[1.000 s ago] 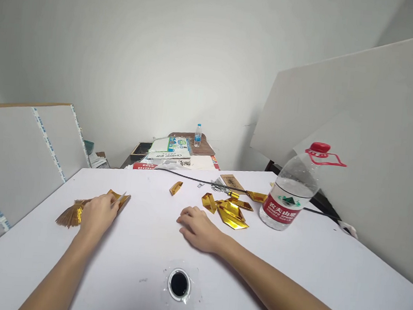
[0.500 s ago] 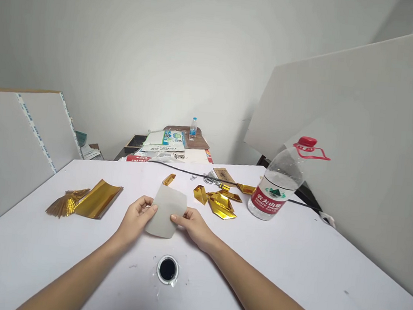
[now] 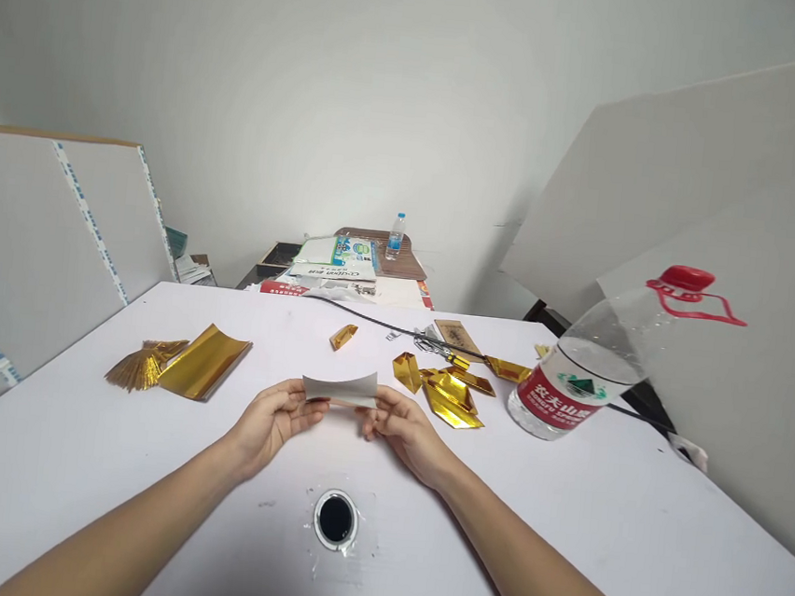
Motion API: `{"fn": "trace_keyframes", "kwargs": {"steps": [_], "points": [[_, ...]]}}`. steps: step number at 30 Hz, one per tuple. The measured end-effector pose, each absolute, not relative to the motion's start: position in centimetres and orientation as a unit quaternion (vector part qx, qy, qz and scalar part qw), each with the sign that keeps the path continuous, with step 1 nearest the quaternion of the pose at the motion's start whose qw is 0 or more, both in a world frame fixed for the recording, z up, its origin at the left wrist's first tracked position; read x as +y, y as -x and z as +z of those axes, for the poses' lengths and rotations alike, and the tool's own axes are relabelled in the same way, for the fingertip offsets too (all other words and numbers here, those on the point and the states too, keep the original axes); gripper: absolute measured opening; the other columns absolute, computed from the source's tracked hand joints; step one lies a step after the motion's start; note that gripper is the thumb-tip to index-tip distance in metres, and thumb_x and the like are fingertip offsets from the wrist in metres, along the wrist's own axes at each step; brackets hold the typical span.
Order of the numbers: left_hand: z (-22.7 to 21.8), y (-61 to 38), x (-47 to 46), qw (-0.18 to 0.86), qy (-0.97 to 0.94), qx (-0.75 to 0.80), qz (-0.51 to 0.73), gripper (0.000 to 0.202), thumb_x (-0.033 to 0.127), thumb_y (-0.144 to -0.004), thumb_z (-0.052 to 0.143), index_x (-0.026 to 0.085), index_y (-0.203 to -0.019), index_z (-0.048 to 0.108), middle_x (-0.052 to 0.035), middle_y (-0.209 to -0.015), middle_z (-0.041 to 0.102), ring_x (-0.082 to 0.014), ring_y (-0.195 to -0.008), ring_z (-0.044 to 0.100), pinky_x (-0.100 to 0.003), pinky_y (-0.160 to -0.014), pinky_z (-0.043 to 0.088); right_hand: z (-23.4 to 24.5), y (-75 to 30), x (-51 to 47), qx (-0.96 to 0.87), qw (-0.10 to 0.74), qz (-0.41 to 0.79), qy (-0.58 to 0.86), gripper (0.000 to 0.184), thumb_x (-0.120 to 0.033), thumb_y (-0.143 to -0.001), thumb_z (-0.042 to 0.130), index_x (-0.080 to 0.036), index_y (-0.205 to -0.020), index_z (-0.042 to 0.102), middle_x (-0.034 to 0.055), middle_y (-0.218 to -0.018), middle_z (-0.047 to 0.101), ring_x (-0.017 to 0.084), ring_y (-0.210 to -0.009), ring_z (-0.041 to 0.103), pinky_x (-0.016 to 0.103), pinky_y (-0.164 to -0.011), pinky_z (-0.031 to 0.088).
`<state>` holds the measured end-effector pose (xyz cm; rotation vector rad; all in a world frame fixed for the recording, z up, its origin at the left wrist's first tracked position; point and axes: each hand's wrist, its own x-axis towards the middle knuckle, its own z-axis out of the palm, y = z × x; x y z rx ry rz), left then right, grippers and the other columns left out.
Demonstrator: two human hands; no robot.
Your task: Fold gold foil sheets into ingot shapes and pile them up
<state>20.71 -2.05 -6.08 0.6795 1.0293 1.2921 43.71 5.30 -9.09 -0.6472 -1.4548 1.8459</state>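
Both hands hold one small sheet of paper (image 3: 340, 390), pale side towards me, over the white table (image 3: 595, 504). My left hand (image 3: 273, 420) pinches its left edge and my right hand (image 3: 405, 427) pinches its right edge. The sheet is tipped almost flat and bows slightly. A stack of gold foil sheets (image 3: 205, 361) lies to the left, beside a fanned gold bundle (image 3: 139, 367). Several folded gold foil pieces (image 3: 450, 392) lie just right of my right hand, and one small one (image 3: 342, 336) sits further back.
A large water bottle (image 3: 590, 377) with a red cap stands at the right. A black cable (image 3: 381, 322) runs across the far edge. A round hole (image 3: 335, 519) sits in the table before me. White boards lean at both sides; a cluttered low table (image 3: 344, 265) stands behind.
My left hand picked a sheet off the gold stack and brought it to the centre, where the right hand joined it. The sheet has since tipped from upright to nearly flat.
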Motion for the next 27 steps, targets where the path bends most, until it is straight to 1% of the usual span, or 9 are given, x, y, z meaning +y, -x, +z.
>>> {"fn": "trace_keyframes", "kwargs": {"steps": [1,3,5,7,9,12,15,19,27], "points": [[-6.00,-20.64,-2.09,0.633,-0.296,0.444,0.561,0.045,0.019,-0.064,0.078,0.014,-0.108,0.068,-0.0135,-0.120,0.072,-0.0222,-0.108,0.073,-0.029,-0.092,0.062,-9.08,-43.82,5.32,-0.570,0.341,0.703,0.254,0.060,-0.041,-0.070,0.077,-0.018,-0.124,0.066,0.0097,-0.106,0.068,0.016,-0.080,0.060,0.029,-0.074,0.050],[-5.84,-20.56,-2.23,0.620,-0.325,0.459,0.547,0.053,0.023,-0.066,0.083,0.017,-0.115,0.066,-0.0123,-0.123,0.071,-0.0206,-0.103,0.073,-0.027,-0.084,0.061,-9.13,-43.83,5.26,-0.593,0.346,0.672,0.276,0.058,-0.049,-0.076,0.077,-0.019,-0.124,0.065,0.0094,-0.109,0.066,0.016,-0.087,0.059,0.029,-0.077,0.050],[-5.76,-20.55,-2.34,0.582,-0.378,0.496,0.522,0.055,0.037,-0.071,0.087,0.017,-0.116,0.065,-0.0105,-0.108,0.073,-0.0161,-0.086,0.071,-0.021,-0.066,0.055,-9.27,-43.68,5.14,-0.614,0.365,0.626,0.313,0.050,-0.061,-0.082,0.073,-0.016,-0.103,0.068,0.0069,-0.099,0.063,0.015,-0.085,0.056,0.028,-0.078,0.049],[-5.79,-20.56,-2.35,0.536,-0.428,0.532,0.497,0.058,0.055,-0.074,0.084,0.015,-0.111,0.066,-0.0079,-0.093,0.070,-0.0121,-0.072,0.064,-0.018,-0.053,0.043,-9.45,-43.48,5.02,-0.624,0.379,0.589,0.345,0.054,-0.069,-0.082,0.071,-0.015,-0.085,0.064,0.0039,-0.086,0.059,0.012,-0.077,0.052,0.027,-0.075,0.046],[-5.90,-20.53,-2.25,0.496,-0.462,0.556,0.481,0.062,0.066,-0.073,0.080,0.014,-0.103,0.068,-0.0052,-0.085,0.067,-0.0097,-0.065,0.057,-0.018,-0.049,0.037,-9.56,-43.34,4.93,-0.616,0.387,0.586,0.357,0.059,-0.072,-0.077,0.074,-0.015,-0.085,0.064,0.0027,-0.083,0.059,0.011,-0.073,0.050,0.025,-0.070,0.043],[-6.03,-20.43,-2.06,0.449,-0.494,0.577,0.471,0.061,0.071,-0.074,0.075,0.014,-0.094,0.070,-0.0009,-0.076,0.061,-0.0074,-0.059,0.047,-0.019,-0.051,0.036,-9.50,-43.31,4.85,-0.590,0.401,0.598,0.366,0.067,-0.076,-0.070,0.079,-0.015,-0.095,0.065,0.0030,-0.084,0.062,0.012,-0.073,0.051,0.025,-0.067,0.043],[-6.04,-20.37,-2.00,0.426,-0.509,0.580,0.473,0.058,0.070,-0.075,0.074,0.015,-0.094,0.072,-0.0011,-0.076,0.062,-0.0074,-0.060,0.044,-0.020,-0.056,0.036,-9.28,-43.49,4.83,-0.593,0.406,0.578,0.388,0.066,-0.078,-0.069,0.078,-0.015,-0.085,0.062,0.0018,-0.075,0.059,0.011,-0.068,0.049,0.024,-0.064,0.041],[-6.20,-20.39,-2.07,0.425,-0.510,0.568,0.486,0.055,0.067,-0.076,0.075,0.015,-0.094,0.070,-0.0034,-0.080,0.067,-0.0099,-0.064,0.050,-0.021,-0.061,0.039,-9.17,-43.68,4.79,-0.619,0.407,0.540,0.401,0.067,-0.080,-0.074,0.073,-0.015,-0.074,0.058,0.0007,-0.067,0.054,0.010,-0.064,0.045,0.024,-0.063,0.037],[-6.22,-20.01,-2.08,0.377,-0.525,0.595,0.479,0.050,0.065,-0.079,0.071,0.016,-0.090,0.071,-0.0043,-0.086,0.071,-0.0167,-0.082,0.062,-0.025,-0.077,0.048,-9.34,-43.74,5.00,-0.627,0.405,0.530,0.401,0.067,-0.080,-0.073,0.073,-0.014,-0.084,0.065,0.0030,-0.075,0.060,0.012,-0.068,0.051,0.024,-0.064,0.040]]}}
